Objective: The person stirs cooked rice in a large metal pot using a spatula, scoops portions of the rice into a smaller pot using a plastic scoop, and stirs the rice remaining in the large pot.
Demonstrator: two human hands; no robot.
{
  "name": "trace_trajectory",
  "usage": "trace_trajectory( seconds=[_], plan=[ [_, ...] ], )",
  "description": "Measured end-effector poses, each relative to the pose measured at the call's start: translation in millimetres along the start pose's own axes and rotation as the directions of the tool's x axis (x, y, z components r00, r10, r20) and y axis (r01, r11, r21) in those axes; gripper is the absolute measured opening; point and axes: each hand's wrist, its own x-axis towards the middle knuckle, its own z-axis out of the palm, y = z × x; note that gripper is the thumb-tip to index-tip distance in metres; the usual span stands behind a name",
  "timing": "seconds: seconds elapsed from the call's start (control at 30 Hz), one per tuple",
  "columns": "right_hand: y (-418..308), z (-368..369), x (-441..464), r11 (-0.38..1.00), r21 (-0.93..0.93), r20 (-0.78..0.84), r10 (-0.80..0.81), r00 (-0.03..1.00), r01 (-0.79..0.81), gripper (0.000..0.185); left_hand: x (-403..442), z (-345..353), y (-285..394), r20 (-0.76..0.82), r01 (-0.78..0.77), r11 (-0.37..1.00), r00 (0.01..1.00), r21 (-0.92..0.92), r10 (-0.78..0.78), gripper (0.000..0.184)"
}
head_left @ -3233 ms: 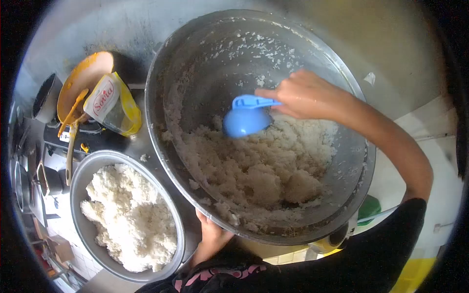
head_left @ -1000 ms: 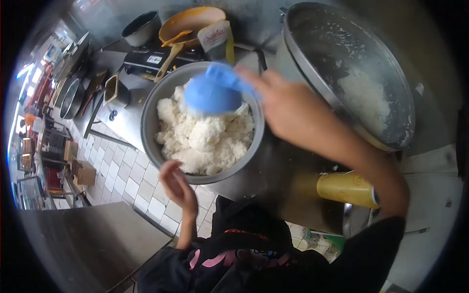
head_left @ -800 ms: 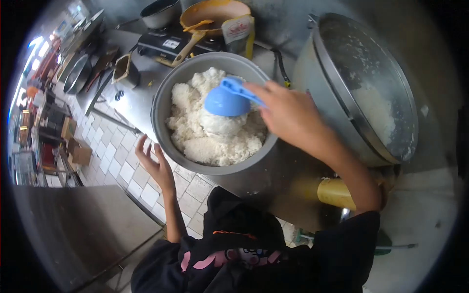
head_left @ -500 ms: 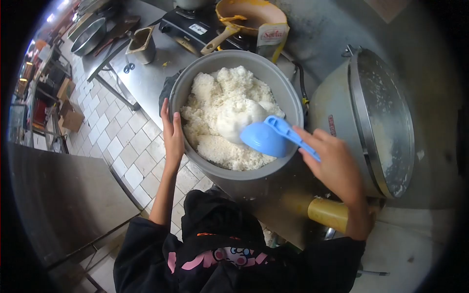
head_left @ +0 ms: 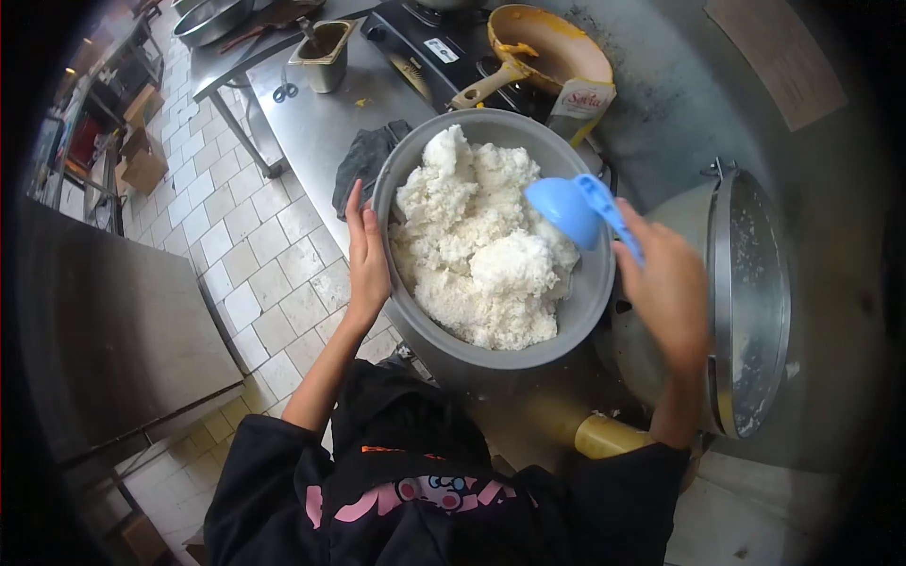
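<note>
A round grey bowl (head_left: 595, 311) full of white rice (head_left: 481, 236) stands on the steel counter in front of me. My right hand (head_left: 663, 274) grips the handle of a blue scoop (head_left: 566, 209), whose cup hangs over the right side of the rice with its rounded back turned up. Against the bowl's left rim rests my left hand (head_left: 368, 245), its fingers stretched out. At the right a large metal pot (head_left: 675, 222) leans with its mouth facing right, rice grains stuck on its inner wall.
Behind the bowl are a stove (head_left: 444, 57), an orange-stained pan (head_left: 552, 42) and a Sovia packet (head_left: 580, 102). A dark cloth (head_left: 366, 160) lies left of the bowl, near a metal container (head_left: 324, 61) and scissors (head_left: 285, 91). A yellow cylinder (head_left: 612, 437) is at lower right.
The scoop has come from the large pot to the bowl, then moved to its right side. My left hand has come to the bowl's rim. The view has shifted.
</note>
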Motion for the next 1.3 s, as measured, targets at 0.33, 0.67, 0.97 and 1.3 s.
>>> trace_trajectory(
  seconds=[0.33,0.67,0.97,1.3],
  plan=[
    [-78.0,90.4,87.9,0.954,0.190,0.064,-0.249,0.966,0.233,0.032,-1.8,-1.0,1.4,-0.010,-0.011,1.000,1.000,-0.011,0.010,0.047],
    [-43.0,11.5,7.4,0.978,-0.070,0.178,-0.181,0.967,0.196,0.014,4.5,0.2,-9.6,-0.042,-0.048,0.997,0.998,0.052,0.050,0.045],
    [-34.8,-66.0,26.8,0.993,-0.042,0.241,-0.100,0.965,0.113,0.013,3.2,-2.3,-2.3,-0.023,-0.004,0.999,1.000,0.047,0.005,0.047],
    [-19.7,-23.0,34.2,0.798,0.559,-0.019,-0.259,0.966,0.225,0.025,2.4,-3.4,-2.0,-0.041,-0.010,0.999,0.999,0.047,0.011,0.045]
  ],
)
